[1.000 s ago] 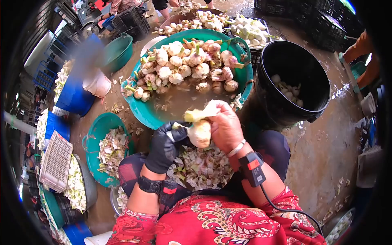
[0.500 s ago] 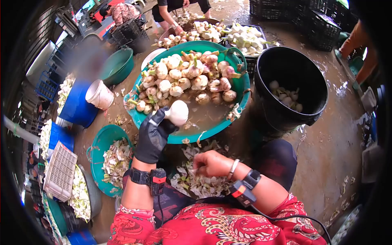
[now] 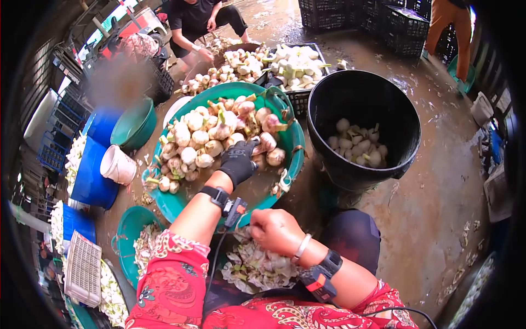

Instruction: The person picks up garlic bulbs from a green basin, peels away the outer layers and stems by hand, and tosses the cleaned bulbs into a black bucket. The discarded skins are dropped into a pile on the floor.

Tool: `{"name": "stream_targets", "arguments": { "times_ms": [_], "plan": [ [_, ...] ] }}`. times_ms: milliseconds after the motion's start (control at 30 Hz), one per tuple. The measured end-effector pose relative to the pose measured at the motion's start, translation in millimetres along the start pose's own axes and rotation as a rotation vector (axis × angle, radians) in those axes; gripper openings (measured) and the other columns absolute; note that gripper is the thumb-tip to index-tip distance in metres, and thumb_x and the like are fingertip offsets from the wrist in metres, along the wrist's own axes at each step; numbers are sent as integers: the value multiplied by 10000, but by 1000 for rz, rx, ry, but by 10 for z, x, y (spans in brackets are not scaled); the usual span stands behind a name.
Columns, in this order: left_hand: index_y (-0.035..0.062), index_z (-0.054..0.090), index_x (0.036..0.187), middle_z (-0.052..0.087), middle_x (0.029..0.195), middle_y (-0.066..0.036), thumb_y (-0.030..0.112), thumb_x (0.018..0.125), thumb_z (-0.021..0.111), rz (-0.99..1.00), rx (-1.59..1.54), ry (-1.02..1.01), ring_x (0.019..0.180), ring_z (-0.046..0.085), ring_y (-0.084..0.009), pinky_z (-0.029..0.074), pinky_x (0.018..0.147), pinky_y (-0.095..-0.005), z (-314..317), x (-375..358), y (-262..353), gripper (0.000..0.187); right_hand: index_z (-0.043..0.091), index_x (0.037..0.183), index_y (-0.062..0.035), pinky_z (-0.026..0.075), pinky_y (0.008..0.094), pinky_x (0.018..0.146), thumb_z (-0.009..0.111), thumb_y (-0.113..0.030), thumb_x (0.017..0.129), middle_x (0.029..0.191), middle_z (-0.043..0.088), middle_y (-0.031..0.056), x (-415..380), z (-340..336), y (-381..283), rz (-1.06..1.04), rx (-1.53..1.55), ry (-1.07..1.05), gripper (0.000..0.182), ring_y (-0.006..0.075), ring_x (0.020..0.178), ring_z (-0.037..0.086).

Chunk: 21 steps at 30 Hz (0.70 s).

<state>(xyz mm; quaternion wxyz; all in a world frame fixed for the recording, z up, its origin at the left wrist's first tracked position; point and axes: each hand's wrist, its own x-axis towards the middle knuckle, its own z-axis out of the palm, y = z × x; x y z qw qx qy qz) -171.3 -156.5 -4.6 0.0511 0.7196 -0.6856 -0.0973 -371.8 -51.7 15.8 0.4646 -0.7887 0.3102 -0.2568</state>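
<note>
My left hand (image 3: pixel 239 162), in a black glove, reaches into the large green basin (image 3: pixel 296 170) and touches the garlic bulbs (image 3: pixel 212 129) heaped there; its fingertips are at a purplish bulb (image 3: pixel 267 142). Whether the fingers have closed on that bulb is unclear. Bare and curled, my right hand (image 3: pixel 276 230) is held over a pile of garlic peelings (image 3: pixel 257 266) near my lap. Anything inside its fist is hidden. Peeled white bulbs (image 3: pixel 359 143) lie at the bottom of the black bucket (image 3: pixel 405 109) on the right.
Beyond the basin, a crate of white garlic (image 3: pixel 296 63) stands near a crouching person (image 3: pixel 192 27). Another person's legs (image 3: pixel 452 33) show at upper right. On the left are a white bucket (image 3: pixel 118 165), blue tubs (image 3: pixel 90 170) and a small green basin (image 3: pixel 129 236).
My left hand has moved forward into the basin, and the white bulb it held is gone from it. More bulbs are visible in the black bucket. The view has shifted.
</note>
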Motion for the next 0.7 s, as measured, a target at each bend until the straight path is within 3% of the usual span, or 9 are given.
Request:
{"name": "stream_targets", "arguments": {
  "times_ms": [133, 267, 333, 367, 400, 467, 567, 600, 700],
  "plan": [
    [121, 533, 1278, 578, 1171, -216, 315, 759, 678, -110, 166, -67, 1107, 550, -357, 450, 916, -426, 127, 301, 123, 572, 601, 848, -43, 496, 412, 680, 583, -101, 756, 788, 618, 165, 76, -162, 74, 124, 222, 269, 111, 350, 744, 615],
    [47, 685, 978, 674, 941, -188, 356, 842, 604, 3, -78, -93, 907, 641, -335, 483, 830, -411, 112, 340, -91, 347, 604, 877, -32, 505, 358, 666, 594, -51, 762, 775, 606, 136, 148, -241, 55, 136, 295, 413, 116, 270, 714, 628],
    [14, 678, 959, 683, 893, -184, 305, 817, 653, -150, -356, -124, 831, 661, -290, 502, 760, -384, -199, 83, -82, 325, 612, 952, -38, 514, 291, 660, 638, -12, 738, 826, 591, 78, 178, -196, 95, 138, 432, 510, 217, 165, 690, 603],
    [-12, 671, 932, 686, 801, -141, 239, 818, 669, -32, -369, -37, 732, 654, -204, 502, 680, -330, -284, -78, -126, 276, 598, 1011, -45, 515, 287, 662, 650, -17, 729, 879, 582, 74, 190, -195, 103, 151, 460, 522, 288, 156, 698, 594],
    [-15, 667, 916, 666, 748, -84, 231, 856, 645, -199, -617, -117, 698, 632, -148, 491, 646, -293, -475, -300, -11, 254, 584, 1070, -52, 517, 282, 664, 661, -21, 720, 931, 573, 71, 204, -193, 108, 166, 488, 533, 360, 147, 706, 586],
    [-15, 661, 913, 642, 724, -46, 236, 881, 635, -201, -1033, -133, 673, 608, -103, 483, 624, -258, -616, -771, 35, 254, 454, 1340, -118, 517, 292, 715, 655, -9, 695, 1168, 513, 98, 220, -184, 157, 132, 505, 437, 684, 164, 902, 571],
    [-23, 659, 915, 657, 763, -59, 238, 886, 633, -188, -1024, -195, 689, 624, -119, 489, 663, -251, -837, -1429, 249, 264, 220, 1494, -177, 463, 305, 874, 606, 53, 694, 1452, 295, 142, 230, -254, 23, 100, 856, 94, 918, 195, 1188, 431],
    [-17, 674, 1018, 660, 812, -52, 251, 848, 688, -110, -1051, -213, 694, 617, -111, 492, 678, -256, -826, -1598, 242, 318, 242, 1488, -181, 450, 307, 899, 597, 57, 702, 1475, 265, 134, 223, -256, -20, 67, 1001, -6, 895, 214, 1211, 428],
    [17, 665, 1113, 667, 838, -105, 206, 885, 627, -254, -1288, -157, 726, 651, -132, 504, 699, -254, -704, -1875, 214, 298, 217, 1498, -198, 447, 319, 915, 609, 50, 711, 1523, 206, 83, 264, -143, 97, 132, 937, -285, 914, 252, 1330, 323]
  ]
}}
